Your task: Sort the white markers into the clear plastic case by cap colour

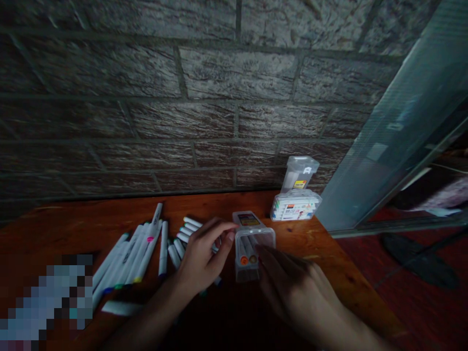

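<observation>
A clear plastic marker case (239,274) lies on the wooden table with its open end facing me. Inside it are two markers, one with an orange end (244,260) and one with a brownish end (252,259). My left hand (204,256) is at the case's left side, fingers curled and thumb and index fingertips slightly apart, with nothing visible between them. My right hand (298,282) has its fingers together against the right edge of the opening, gripping the case there; its thumb is hidden. Several loose white markers (188,229) lie beneath and behind my left hand.
More white markers (133,253) lie in a pile on the left of the table (307,239). A filled marker case (297,205) and an upright clear container (294,176) stand at the back right. A brick wall (234,112) borders the table's back.
</observation>
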`<state>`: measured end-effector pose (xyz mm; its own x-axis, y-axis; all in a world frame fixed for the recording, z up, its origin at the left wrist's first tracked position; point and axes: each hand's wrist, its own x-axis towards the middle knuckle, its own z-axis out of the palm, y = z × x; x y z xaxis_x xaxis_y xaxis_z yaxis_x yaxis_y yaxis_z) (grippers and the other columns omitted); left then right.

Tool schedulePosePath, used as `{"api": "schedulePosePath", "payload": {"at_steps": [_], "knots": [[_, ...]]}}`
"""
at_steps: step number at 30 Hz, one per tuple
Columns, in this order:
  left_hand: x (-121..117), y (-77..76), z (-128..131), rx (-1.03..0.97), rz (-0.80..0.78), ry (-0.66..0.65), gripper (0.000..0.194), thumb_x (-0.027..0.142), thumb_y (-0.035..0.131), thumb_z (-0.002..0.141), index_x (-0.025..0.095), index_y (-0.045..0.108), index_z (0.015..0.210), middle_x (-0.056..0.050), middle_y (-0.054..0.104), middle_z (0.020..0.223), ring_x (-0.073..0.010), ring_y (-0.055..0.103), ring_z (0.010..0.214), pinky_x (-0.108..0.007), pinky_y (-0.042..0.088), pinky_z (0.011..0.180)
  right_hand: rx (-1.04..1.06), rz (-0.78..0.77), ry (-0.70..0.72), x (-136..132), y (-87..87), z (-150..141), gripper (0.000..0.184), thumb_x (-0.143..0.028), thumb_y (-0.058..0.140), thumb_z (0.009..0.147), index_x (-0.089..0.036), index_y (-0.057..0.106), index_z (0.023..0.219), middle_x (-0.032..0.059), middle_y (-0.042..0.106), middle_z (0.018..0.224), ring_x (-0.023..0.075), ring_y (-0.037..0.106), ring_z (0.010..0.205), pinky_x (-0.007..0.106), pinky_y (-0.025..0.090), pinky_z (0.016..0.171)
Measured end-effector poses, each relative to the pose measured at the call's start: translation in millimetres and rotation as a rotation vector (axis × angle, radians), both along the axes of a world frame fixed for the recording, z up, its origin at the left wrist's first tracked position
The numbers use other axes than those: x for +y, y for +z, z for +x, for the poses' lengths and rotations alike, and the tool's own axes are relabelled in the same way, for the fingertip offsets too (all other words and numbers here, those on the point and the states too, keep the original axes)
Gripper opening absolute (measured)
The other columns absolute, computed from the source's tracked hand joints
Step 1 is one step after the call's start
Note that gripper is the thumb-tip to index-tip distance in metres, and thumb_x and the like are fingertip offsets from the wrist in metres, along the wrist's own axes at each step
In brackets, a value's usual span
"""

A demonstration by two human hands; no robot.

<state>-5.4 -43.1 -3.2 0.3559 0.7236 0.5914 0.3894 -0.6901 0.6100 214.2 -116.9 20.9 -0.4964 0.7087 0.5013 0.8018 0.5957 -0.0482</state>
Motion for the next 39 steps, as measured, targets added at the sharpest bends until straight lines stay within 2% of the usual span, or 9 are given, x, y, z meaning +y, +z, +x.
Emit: {"api": "schedulePosePath", "payload": {"at_steps": [4,11,17,26,32,39], "knots": [[0.0,-0.2,-0.6,-0.002,0.005,-0.002,0.02,0.018,0.054,0.105,0.025,0.068,0.117,-0.001,0.069,0.102,-0.0134,0.066,0.093,-0.026,0.049,0.08,-0.034,0.024,-0.014,-1.0,-1.5,0.1,0.032,-0.008,0.056,0.092,-0.008,0.063,0.123,0.0106,0.076,0.097,0.0258,0.074,0.068,0.038,0.058,0.054],[0.3,0.7,0.0,-0.005,-0.001,0.004,0.02,0.018,0.054,0.104,0.025,0.069,0.116,-0.002,0.07,0.102,-0.0146,0.066,0.094,-0.027,0.049,0.081,-0.097,0.008,-0.017,-0.7,-0.6,0.2,0.03,-0.005,0.06,0.089,-0.009,0.066,0.118,0.0118,0.076,0.096,0.024,0.074,0.071,0.033,0.058,0.059],[-0.3,0.9,-0.2,-0.008,-0.001,0.008,0.02,0.019,0.055,0.105,0.024,0.069,0.117,-0.002,0.07,0.102,-0.0152,0.066,0.093,-0.028,0.05,0.08,-0.052,0.014,-0.004,0.2,-0.2,-2.1,0.027,-0.002,0.055,0.09,-0.009,0.066,0.114,0.0126,0.077,0.099,0.0218,0.074,0.068,0.032,0.059,0.057],[-0.2,1.2,-0.3,0.003,0.002,0.006,0.019,0.019,0.054,0.105,0.024,0.068,0.115,-0.002,0.07,0.1,-0.0147,0.066,0.092,-0.028,0.05,0.08,-0.045,-0.023,-0.019,1.1,0.4,-3.6,0.028,-0.002,0.056,0.086,-0.011,0.066,0.111,0.0121,0.076,0.102,0.0264,0.075,0.07,0.037,0.06,0.054],[-0.8,2.0,-0.5,0.004,-0.006,0.009,0.019,0.018,0.054,0.105,0.025,0.069,0.114,-0.001,0.07,0.101,-0.0143,0.066,0.093,-0.027,0.049,0.081,-0.05,-0.032,-0.035,0.5,1.0,-2.6,0.037,-0.006,0.054,0.09,-0.009,0.061,0.126,0.0139,0.075,0.111,0.0278,0.076,0.074,0.041,0.064,0.056],[-0.2,2.0,0.5,0.003,-0.008,0.006,0.019,0.019,0.054,0.105,0.024,0.069,0.115,-0.002,0.07,0.102,-0.0152,0.067,0.093,-0.027,0.049,0.081,-0.041,-0.013,-0.027,-1.9,2.8,-1.9,0.037,-0.008,0.048,0.093,-0.008,0.062,0.126,0.0149,0.076,0.111,0.0272,0.077,0.076,0.039,0.063,0.058]]}}
